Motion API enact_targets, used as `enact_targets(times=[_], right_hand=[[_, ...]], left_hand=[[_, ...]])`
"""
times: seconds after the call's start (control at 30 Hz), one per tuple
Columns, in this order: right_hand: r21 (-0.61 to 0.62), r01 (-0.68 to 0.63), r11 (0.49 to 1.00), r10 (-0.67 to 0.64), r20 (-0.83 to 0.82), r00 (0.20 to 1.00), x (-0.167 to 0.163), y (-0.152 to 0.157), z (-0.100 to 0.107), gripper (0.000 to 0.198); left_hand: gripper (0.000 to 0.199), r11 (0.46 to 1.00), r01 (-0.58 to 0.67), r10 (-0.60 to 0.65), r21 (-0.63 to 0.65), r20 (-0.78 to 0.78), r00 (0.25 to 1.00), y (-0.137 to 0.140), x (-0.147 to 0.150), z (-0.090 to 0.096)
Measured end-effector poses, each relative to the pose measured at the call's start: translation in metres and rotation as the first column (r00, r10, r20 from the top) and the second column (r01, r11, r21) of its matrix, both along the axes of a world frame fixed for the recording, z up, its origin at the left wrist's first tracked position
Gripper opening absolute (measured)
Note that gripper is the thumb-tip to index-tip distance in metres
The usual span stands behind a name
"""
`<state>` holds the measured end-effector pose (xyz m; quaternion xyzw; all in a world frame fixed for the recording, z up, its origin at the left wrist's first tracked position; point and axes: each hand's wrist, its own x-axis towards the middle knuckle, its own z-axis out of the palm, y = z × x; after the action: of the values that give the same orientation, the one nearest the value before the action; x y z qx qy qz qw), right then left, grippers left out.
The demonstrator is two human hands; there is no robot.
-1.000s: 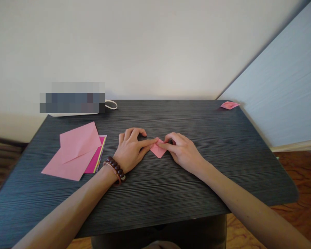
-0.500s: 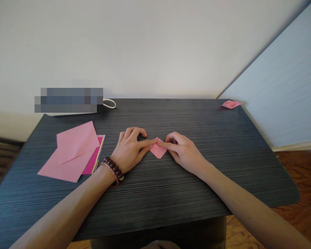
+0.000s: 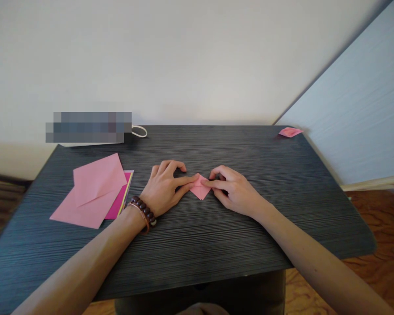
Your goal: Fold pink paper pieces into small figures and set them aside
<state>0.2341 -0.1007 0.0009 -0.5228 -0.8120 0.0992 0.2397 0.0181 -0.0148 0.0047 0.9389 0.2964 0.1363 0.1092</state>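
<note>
A small folded piece of pink origami paper (image 3: pixel 200 192) lies on the table, its shape a diamond with one point toward me and a crease down its middle. My left hand (image 3: pixel 163 184) grips its left corner between thumb and index finger, the other fingers curled above the table. On the opposite side, my right hand (image 3: pixel 237 190) holds the right corner, with the index fingertip resting on top of the paper. Fingertips hide parts of both upper edges. A dark bead bracelet (image 3: pixel 144 210) circles my left wrist.
Pink paper sheets (image 3: pixel 85 192) overlap at the left, above a magenta sheet (image 3: pixel 113 212). Another folded pink paper piece (image 3: pixel 290 131) sits at the back right corner of the dark table (image 3: pixel 249 249). A blurred-out object (image 3: pixel 92 127) with a white loop (image 3: pixel 140 131) stands back left.
My right index finger has drawn back slightly to the right across the folded paper. My left hand keeps nearly the same place. The view has shifted a little.
</note>
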Motion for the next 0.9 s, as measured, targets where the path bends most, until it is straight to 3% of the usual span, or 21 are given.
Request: enact_targets(times=[0.67, 0.9], right_hand=[[-0.018, 0.045, 0.999, -0.045, 0.034, 0.998, -0.0044, 0.0009, -0.0020, 0.036], [-0.041, -0.009, 0.999, 0.008, -0.027, 1.000, 0.0006, 0.0016, 0.0015, 0.034]], left_hand=[[0.030, 0.998, 0.018, -0.019, 0.057, 0.016, 1.000, -0.0007, 0.0003, -0.0016], [0.031, 0.996, 0.067, -0.068, 0.067, 0.016, 0.998, 0.0033, 0.0001, -0.0039]])
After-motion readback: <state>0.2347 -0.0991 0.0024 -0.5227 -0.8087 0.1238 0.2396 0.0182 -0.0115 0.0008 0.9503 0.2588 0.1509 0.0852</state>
